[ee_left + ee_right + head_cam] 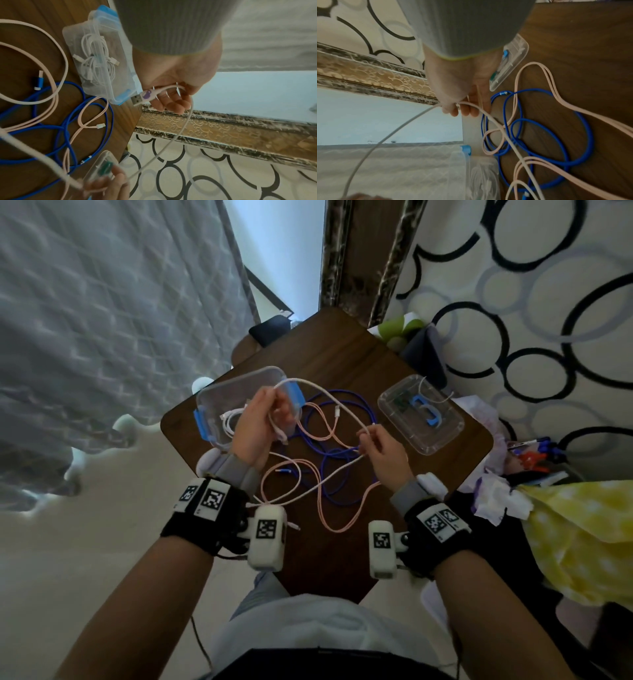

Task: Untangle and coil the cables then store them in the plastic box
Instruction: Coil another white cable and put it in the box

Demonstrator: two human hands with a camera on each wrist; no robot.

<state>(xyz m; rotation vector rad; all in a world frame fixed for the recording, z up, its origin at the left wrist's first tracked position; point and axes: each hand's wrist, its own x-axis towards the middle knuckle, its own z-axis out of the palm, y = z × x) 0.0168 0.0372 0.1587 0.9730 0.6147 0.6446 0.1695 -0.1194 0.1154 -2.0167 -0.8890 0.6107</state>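
Nearest the person, loops of pink cable (329, 508) and blue cable (337, 474) lie tangled on the brown table (428, 470). Above them, the right hand (383, 450) pinches a whitish-pink cable (342, 405) that arcs across to the left hand (260, 422), whose fingers curl round its USB end (142, 96). Beyond the left hand stands the open plastic box (239, 385), a coiled white cable (96, 60) inside; its lid (421, 414) lies farther right.
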